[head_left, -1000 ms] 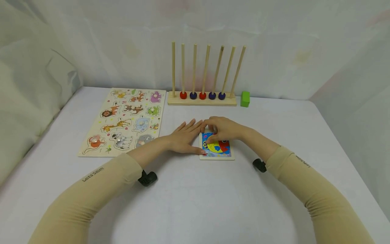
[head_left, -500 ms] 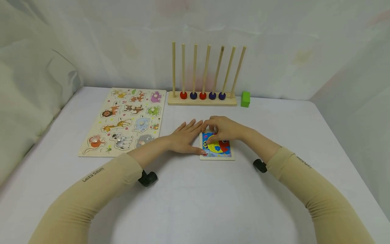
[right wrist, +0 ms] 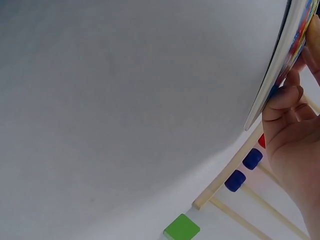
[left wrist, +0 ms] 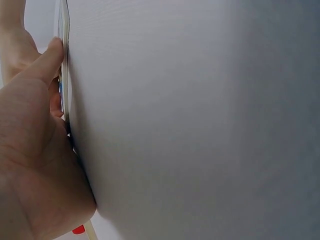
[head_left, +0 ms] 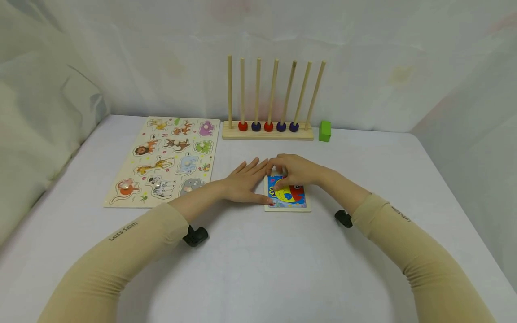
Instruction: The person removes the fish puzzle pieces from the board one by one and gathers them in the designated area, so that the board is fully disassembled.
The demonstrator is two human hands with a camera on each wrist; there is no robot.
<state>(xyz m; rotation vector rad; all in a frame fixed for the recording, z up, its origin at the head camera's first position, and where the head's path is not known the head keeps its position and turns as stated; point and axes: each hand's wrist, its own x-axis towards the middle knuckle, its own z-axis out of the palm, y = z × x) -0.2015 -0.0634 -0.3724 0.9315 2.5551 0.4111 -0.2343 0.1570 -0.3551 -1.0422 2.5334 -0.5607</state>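
Note:
A small wooden fish puzzle lies on the white table in front of me, its picture blue, yellow and red. My left hand rests flat on the table at its left, fingers spread, the thumb touching the board's lower left corner. In the left wrist view the same thumb lies over the board's edge. My right hand is over the puzzle's upper part, thumb and fingers curled onto its upper left. The right wrist view shows its bent fingers against the picture side. What lies beneath them is partly hidden.
An animal peg puzzle board lies at the left, next to my left forearm. Behind stands a wooden rack with upright rods and red and dark blue beads. A green block stands at the rack's right end.

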